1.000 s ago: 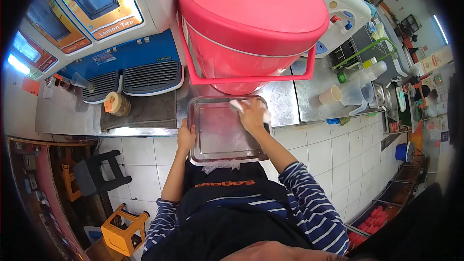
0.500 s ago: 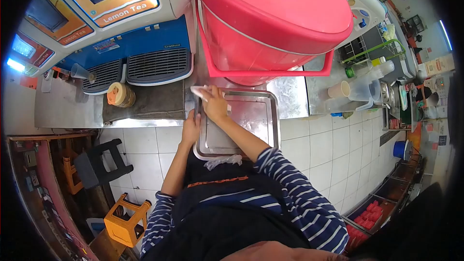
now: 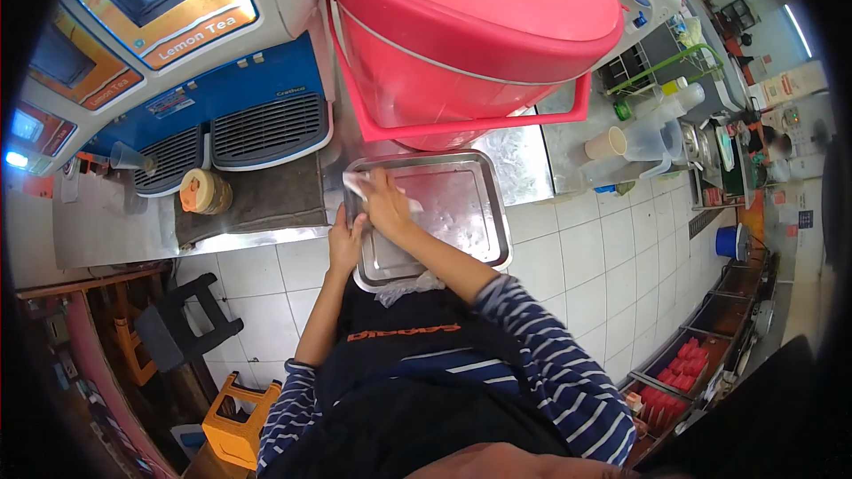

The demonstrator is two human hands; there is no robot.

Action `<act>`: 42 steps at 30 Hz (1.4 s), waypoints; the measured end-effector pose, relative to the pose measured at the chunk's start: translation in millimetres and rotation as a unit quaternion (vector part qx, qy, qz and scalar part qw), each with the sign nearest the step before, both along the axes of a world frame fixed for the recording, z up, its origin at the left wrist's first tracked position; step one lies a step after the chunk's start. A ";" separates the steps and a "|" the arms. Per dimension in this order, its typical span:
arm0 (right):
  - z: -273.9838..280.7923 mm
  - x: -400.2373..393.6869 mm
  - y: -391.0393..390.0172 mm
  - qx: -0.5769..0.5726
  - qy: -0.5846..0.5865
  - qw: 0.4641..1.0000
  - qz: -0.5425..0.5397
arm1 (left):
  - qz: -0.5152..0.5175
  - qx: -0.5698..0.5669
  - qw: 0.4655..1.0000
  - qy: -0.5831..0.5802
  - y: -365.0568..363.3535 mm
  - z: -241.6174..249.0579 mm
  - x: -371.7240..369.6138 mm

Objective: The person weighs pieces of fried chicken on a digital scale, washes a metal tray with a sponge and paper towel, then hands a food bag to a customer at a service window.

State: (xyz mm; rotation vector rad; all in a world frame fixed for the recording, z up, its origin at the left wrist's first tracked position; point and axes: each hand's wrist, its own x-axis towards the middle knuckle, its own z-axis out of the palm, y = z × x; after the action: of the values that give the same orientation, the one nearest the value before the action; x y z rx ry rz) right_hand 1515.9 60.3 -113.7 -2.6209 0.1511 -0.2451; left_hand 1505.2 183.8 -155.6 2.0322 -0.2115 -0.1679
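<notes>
A rectangular metal tray (image 3: 448, 213) juts over the front edge of the counter toward my body. My left hand (image 3: 344, 241) grips its left rim, thumb up along the side. In my right hand (image 3: 387, 202) is a white cloth (image 3: 357, 182), pressed on the tray near its far left corner. Part of the cloth is hidden beneath the fingers. Some crumpled clear plastic (image 3: 404, 289) hangs at the tray's near edge, against my black apron.
Behind the tray stands a big pink lidded bucket (image 3: 461, 71). A lemon tea dispenser (image 3: 271, 128) and an orange-lidded jar (image 3: 206, 192) are to the left. Cups and a clear pitcher (image 3: 646, 142) stand at right. Stools (image 3: 235, 421) are on the floor at left.
My right hand and the cloth have slid a little toward me along the tray's left side. My left hand keeps its hold on the rim. The whole view has shifted slightly.
</notes>
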 end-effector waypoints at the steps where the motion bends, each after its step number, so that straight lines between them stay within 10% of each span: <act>1: -4.0 5.5 -4.2 -0.002 -0.001 1.000 -0.003 | -0.007 -0.008 0.997 0.073 -3.9 34.9 -0.2; 14: 0.3 -64.2 -154.8 -0.200 0.014 0.978 -0.063 | 0.041 -0.010 0.997 0.067 0.2 8.1 -11.9; 20: 26.5 -126.3 -73.8 -0.024 0.138 0.975 -0.174 | 0.062 -0.041 0.996 0.057 -2.9 1.2 -11.4; 31: 18.7 -112.4 -23.4 0.189 0.162 0.943 0.220 | 0.064 -0.041 0.989 0.128 8.1 7.1 -11.1; 42: 28.7 -155.8 -87.8 0.005 0.138 0.987 -0.085 | 0.088 -0.067 0.993 0.040 11.3 4.4 -9.2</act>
State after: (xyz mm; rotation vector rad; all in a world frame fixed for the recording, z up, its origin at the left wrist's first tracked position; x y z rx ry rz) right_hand 1360.1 -27.5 -84.9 -2.6227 0.4695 0.0639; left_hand 1496.0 195.1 -151.2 1.8947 0.0079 -0.1215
